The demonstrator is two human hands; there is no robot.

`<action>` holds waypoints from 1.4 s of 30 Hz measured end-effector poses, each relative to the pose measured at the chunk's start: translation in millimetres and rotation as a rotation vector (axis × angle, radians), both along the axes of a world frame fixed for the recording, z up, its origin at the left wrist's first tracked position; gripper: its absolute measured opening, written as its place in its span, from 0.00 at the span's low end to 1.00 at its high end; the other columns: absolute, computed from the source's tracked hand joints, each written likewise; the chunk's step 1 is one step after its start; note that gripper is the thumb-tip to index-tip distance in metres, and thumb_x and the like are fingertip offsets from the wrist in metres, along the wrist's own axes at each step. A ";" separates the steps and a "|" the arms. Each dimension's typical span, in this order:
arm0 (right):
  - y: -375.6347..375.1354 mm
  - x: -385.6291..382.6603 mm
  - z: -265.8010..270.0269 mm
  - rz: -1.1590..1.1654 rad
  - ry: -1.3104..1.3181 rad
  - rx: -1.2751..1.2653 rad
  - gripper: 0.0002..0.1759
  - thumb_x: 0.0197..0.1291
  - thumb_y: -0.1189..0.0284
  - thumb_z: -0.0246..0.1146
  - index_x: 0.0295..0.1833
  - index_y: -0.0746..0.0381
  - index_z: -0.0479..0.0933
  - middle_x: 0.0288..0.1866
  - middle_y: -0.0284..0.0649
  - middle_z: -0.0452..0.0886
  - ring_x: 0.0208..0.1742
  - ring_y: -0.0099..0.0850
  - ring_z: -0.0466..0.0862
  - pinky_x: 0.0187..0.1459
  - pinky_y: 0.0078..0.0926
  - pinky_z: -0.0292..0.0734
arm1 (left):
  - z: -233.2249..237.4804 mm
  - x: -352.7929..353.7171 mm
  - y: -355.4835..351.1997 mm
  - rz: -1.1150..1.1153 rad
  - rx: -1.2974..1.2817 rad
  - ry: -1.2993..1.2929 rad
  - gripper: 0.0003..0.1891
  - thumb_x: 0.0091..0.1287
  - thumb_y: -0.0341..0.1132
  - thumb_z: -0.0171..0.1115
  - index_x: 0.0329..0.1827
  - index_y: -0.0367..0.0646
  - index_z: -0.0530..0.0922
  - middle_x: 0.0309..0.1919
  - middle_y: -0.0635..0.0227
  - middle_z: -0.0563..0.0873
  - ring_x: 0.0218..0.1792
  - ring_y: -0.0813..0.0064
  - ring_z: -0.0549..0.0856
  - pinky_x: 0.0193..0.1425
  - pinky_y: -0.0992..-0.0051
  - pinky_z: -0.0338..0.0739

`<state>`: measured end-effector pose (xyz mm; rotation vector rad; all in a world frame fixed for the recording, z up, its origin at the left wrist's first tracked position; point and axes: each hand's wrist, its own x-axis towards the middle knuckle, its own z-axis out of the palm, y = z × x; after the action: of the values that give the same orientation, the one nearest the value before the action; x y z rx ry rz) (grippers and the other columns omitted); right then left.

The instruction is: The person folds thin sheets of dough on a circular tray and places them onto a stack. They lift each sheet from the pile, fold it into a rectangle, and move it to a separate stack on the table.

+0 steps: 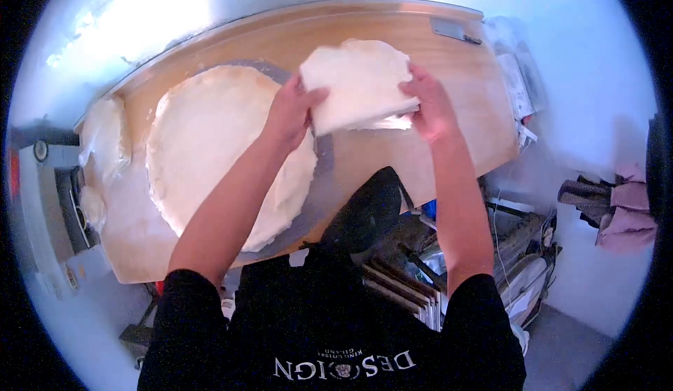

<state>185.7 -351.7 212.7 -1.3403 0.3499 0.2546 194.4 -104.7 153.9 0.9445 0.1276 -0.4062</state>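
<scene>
A folded pale sheet of dough (357, 79) is held up between my two hands over the wooden table. My left hand (296, 107) grips its left edge, thumb on top. At its right edge, my right hand (427, 100) has the fingers closed on the sheet, near a fold. Under the lower edge of the sheet some bright white layers show. To the left lies a large round sheet of dough (217, 152) on a grey round mat (324, 159), close to my left forearm.
The wooden table (470, 124) has a raised back edge. A flat scraper or blade (456, 32) lies at the back right. Plastic-wrapped dough (105, 135) sits at the left end. Below the table at right are stacked trays (403, 296); cloths (624, 205) hang farther right.
</scene>
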 end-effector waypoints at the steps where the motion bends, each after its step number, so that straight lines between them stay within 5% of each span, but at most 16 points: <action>1: -17.8 6.8 2.7 0.044 -0.117 0.049 0.30 0.58 0.79 0.58 0.68 0.68 0.68 0.54 0.42 0.82 0.50 0.29 0.84 0.50 0.30 0.82 | 3.4 14.5 -15.7 -0.008 -0.002 -0.004 0.25 0.65 0.24 0.62 0.66 0.37 0.68 0.56 0.57 0.82 0.54 0.66 0.83 0.56 0.67 0.80; 4: -54.9 17.5 -14.5 -0.048 -0.193 -0.034 0.28 0.57 0.80 0.59 0.65 0.67 0.71 0.51 0.44 0.82 0.47 0.32 0.84 0.42 0.32 0.85 | 3.2 42.4 -53.7 -0.084 0.203 -0.100 0.28 0.63 0.25 0.65 0.66 0.39 0.68 0.51 0.61 0.84 0.49 0.69 0.85 0.50 0.69 0.81; 7: -91.0 17.7 -92.1 -0.051 -0.067 -0.289 0.26 0.56 0.79 0.62 0.62 0.65 0.75 0.49 0.44 0.83 0.43 0.33 0.85 0.39 0.32 0.85 | -60.0 51.2 -82.4 -0.164 0.471 -0.132 0.30 0.62 0.27 0.67 0.68 0.40 0.66 0.47 0.61 0.86 0.46 0.69 0.85 0.51 0.66 0.81; 9: -98.8 7.1 -151.3 -0.075 0.100 -0.463 0.24 0.55 0.78 0.64 0.60 0.63 0.77 0.44 0.42 0.83 0.38 0.32 0.85 0.35 0.30 0.85 | -113.9 45.2 -91.8 -0.250 0.949 -0.136 0.33 0.59 0.28 0.70 0.68 0.39 0.66 0.42 0.62 0.87 0.42 0.67 0.86 0.51 0.65 0.81; 12: -82.8 -3.5 -160.6 -0.135 0.109 -0.649 0.23 0.56 0.76 0.65 0.59 0.65 0.77 0.38 0.42 0.82 0.35 0.35 0.84 0.35 0.32 0.84 | -132.0 26.9 -96.6 -0.097 0.742 0.100 0.35 0.57 0.28 0.72 0.68 0.39 0.67 0.51 0.58 0.84 0.45 0.64 0.85 0.52 0.64 0.81; 13: -93.3 -0.7 -179.2 -0.078 0.066 -0.799 0.25 0.57 0.73 0.66 0.61 0.64 0.75 0.40 0.46 0.80 0.41 0.43 0.83 0.44 0.40 0.82 | -134.3 18.6 -95.7 -0.101 0.748 0.111 0.35 0.57 0.28 0.72 0.68 0.39 0.67 0.51 0.58 0.84 0.45 0.64 0.85 0.52 0.64 0.81; 14: -82.8 -4.8 -161.9 -0.077 0.076 -0.794 0.25 0.57 0.73 0.66 0.61 0.64 0.75 0.40 0.46 0.80 0.41 0.43 0.83 0.44 0.40 0.82 | -134.3 10.5 -94.6 0.010 0.936 -0.114 0.36 0.55 0.28 0.71 0.69 0.38 0.66 0.54 0.54 0.81 0.53 0.59 0.82 0.58 0.62 0.77; 16: -59.1 -14.6 -124.5 -0.068 -0.368 -1.413 0.29 0.57 0.70 0.66 0.65 0.63 0.71 0.54 0.50 0.78 0.56 0.50 0.79 0.58 0.47 0.75 | -126.6 -4.1 -89.8 0.130 1.113 -0.349 0.38 0.53 0.28 0.69 0.70 0.38 0.66 0.58 0.49 0.79 0.60 0.54 0.78 0.64 0.60 0.74; 18: -37.4 -24.6 -119.9 0.075 -0.559 -1.414 0.31 0.58 0.68 0.67 0.67 0.62 0.69 0.61 0.51 0.74 0.63 0.51 0.74 0.63 0.48 0.70 | -110.2 -18.7 -74.1 -0.301 1.274 -0.951 0.39 0.54 0.30 0.68 0.71 0.39 0.64 0.70 0.49 0.68 0.72 0.50 0.66 0.73 0.58 0.65; 21: -13.6 -34.6 -152.1 0.306 -0.703 -1.438 0.34 0.59 0.64 0.67 0.70 0.62 0.67 0.70 0.51 0.68 0.71 0.52 0.66 0.70 0.50 0.62 | -106.3 -33.1 -70.8 -0.524 1.421 -1.073 0.38 0.56 0.32 0.66 0.72 0.38 0.64 0.74 0.52 0.64 0.74 0.51 0.64 0.75 0.59 0.63; 26: -6.0 -35.8 -147.8 0.426 -0.546 -1.458 0.36 0.58 0.59 0.68 0.69 0.62 0.67 0.75 0.51 0.62 0.76 0.54 0.60 0.74 0.54 0.53 | -98.6 -51.1 -43.1 -0.430 1.314 -0.953 0.35 0.56 0.34 0.70 0.68 0.39 0.68 0.68 0.52 0.72 0.69 0.52 0.70 0.73 0.60 0.66; 28: 13.0 -38.7 -135.1 0.347 -0.616 -1.588 0.31 0.57 0.61 0.68 0.65 0.60 0.72 0.70 0.49 0.69 0.72 0.51 0.67 0.71 0.48 0.61 | -98.1 -70.1 -14.1 -0.479 1.224 -0.656 0.28 0.59 0.34 0.68 0.64 0.41 0.73 0.60 0.54 0.79 0.64 0.54 0.75 0.70 0.60 0.69; 31: 58.7 -34.1 -139.3 0.413 -0.371 -1.054 0.15 0.60 0.65 0.65 0.50 0.61 0.81 0.49 0.46 0.84 0.53 0.43 0.82 0.57 0.40 0.76 | -71.9 -127.5 56.2 -0.175 1.141 -0.555 0.17 0.61 0.31 0.64 0.54 0.44 0.80 0.50 0.58 0.84 0.55 0.55 0.81 0.61 0.62 0.76; 33: 108.7 -26.9 -114.5 0.581 -0.141 -0.921 0.16 0.61 0.64 0.63 0.51 0.61 0.81 0.48 0.45 0.84 0.53 0.42 0.83 0.54 0.42 0.78 | -78.7 -168.0 99.7 -0.038 1.134 -0.497 0.14 0.61 0.28 0.63 0.50 0.44 0.82 0.47 0.59 0.85 0.49 0.56 0.84 0.55 0.64 0.80; 36: 149.6 -9.8 -166.1 0.497 -0.376 -1.055 0.16 0.54 0.63 0.68 0.45 0.59 0.82 0.42 0.46 0.83 0.46 0.41 0.84 0.49 0.38 0.79 | -76.3 -222.6 151.1 0.046 1.104 -0.236 0.10 0.64 0.27 0.63 0.48 0.41 0.82 0.42 0.60 0.86 0.41 0.62 0.87 0.46 0.68 0.82; 42: 184.2 2.9 -168.1 0.654 -0.331 -1.344 0.13 0.49 0.63 0.69 0.37 0.59 0.82 0.42 0.48 0.82 0.48 0.46 0.83 0.49 0.44 0.80 | -81.7 -289.9 215.0 0.085 1.081 0.071 0.08 0.67 0.28 0.61 0.47 0.38 0.83 0.40 0.60 0.89 0.40 0.69 0.88 0.45 0.73 0.82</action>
<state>188.7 -167.4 44.5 -2.7733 -0.3124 0.3416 -95.5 110.3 72.2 1.9784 0.4797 -0.2757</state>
